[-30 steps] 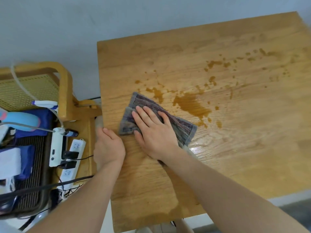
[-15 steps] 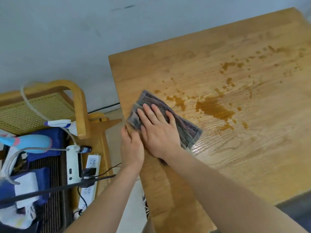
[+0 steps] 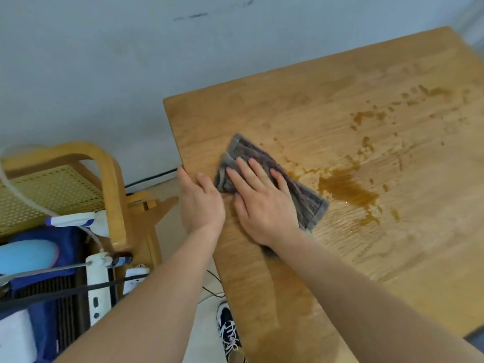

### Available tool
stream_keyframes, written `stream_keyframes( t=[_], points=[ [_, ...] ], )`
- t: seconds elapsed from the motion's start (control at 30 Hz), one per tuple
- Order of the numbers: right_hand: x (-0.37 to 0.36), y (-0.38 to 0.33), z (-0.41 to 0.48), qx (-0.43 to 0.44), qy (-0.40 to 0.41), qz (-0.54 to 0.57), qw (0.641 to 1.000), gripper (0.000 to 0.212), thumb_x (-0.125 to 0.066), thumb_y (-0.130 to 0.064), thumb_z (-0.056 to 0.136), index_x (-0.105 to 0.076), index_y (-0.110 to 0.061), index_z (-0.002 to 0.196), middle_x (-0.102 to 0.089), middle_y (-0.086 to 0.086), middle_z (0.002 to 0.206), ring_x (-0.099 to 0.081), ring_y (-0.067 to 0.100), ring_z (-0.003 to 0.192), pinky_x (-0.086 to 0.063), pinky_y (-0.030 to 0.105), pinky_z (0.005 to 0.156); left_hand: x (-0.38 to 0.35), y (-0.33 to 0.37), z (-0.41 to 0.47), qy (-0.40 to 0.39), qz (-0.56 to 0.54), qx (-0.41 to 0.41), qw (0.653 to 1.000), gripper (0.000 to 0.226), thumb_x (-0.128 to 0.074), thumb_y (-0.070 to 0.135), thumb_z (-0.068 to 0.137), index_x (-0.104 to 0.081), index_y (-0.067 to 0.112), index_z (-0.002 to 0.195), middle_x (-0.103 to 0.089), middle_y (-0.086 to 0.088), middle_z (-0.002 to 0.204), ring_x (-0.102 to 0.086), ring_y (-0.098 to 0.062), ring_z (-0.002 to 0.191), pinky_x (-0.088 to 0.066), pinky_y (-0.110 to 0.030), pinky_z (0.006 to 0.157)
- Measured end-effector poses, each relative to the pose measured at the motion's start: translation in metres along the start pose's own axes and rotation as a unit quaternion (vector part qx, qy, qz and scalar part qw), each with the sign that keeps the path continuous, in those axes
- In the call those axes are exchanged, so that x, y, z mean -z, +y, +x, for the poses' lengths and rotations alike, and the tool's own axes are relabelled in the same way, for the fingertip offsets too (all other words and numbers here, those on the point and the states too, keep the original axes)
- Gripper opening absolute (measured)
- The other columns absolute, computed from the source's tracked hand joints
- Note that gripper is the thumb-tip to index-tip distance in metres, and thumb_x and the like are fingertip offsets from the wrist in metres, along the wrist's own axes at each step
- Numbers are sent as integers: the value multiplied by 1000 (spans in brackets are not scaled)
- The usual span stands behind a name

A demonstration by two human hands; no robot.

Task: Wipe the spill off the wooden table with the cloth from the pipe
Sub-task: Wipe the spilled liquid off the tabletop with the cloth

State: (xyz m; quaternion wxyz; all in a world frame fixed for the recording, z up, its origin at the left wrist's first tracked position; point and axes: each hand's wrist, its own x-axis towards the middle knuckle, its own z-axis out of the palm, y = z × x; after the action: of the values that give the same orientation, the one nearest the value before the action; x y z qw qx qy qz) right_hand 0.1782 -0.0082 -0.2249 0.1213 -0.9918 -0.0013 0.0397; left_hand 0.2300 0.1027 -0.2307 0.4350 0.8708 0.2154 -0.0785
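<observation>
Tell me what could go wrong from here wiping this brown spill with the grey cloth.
The brown liquid puddle lies beside the folded grey striped cloth; a stroke toward the left edge of the light wooden table might push liquid off, near the white power strip on the floor. The scattered brown droplets farther out could be missed or smeared.

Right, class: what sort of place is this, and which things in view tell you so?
Probably a room in a home: a wooden table by a plain wall, a cane-backed chair, and a white power strip.
</observation>
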Motion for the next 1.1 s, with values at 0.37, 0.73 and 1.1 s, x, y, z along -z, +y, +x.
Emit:
stream_keyframes(
  t=[0.37, 0.73, 1.1],
  points=[
    [-3, -4, -85, -8, 4, 11, 1000, 50, -35, -36, 101, -38, -25, 150, -28, -3, 159, -21, 15, 148, -26, 47, 115, 6, 12, -17, 20, 111, 6, 994, 45, -20, 34, 102, -24, 16, 144, -55, -19, 129, -57, -40, 105, -28, -35, 67],
    [-1, -14, 78, -44, 23, 30, 998, 52, -27, -33, 102, -31, -21, 152, -22, 1, 162, -13, 19, 150, -15, 48, 119, 6, 12, -15, 30, 100, -4, 995, 39, -21, 32, 102, -32, 16, 136, -63, -15, 112, -60, -36, 88, -26, -33, 53],
    [3, -17, 104, 17, -8, 22, 1000, 51, -22, -39, 103, -27, -31, 153, -19, -9, 162, -12, 13, 150, -10, 50, 118, -1, 4, -7, 43, 103, -22, 994, 46, -22, 32, 101, -31, 12, 141, -63, -18, 114, -63, -36, 90, -40, -33, 61]
  ],
)
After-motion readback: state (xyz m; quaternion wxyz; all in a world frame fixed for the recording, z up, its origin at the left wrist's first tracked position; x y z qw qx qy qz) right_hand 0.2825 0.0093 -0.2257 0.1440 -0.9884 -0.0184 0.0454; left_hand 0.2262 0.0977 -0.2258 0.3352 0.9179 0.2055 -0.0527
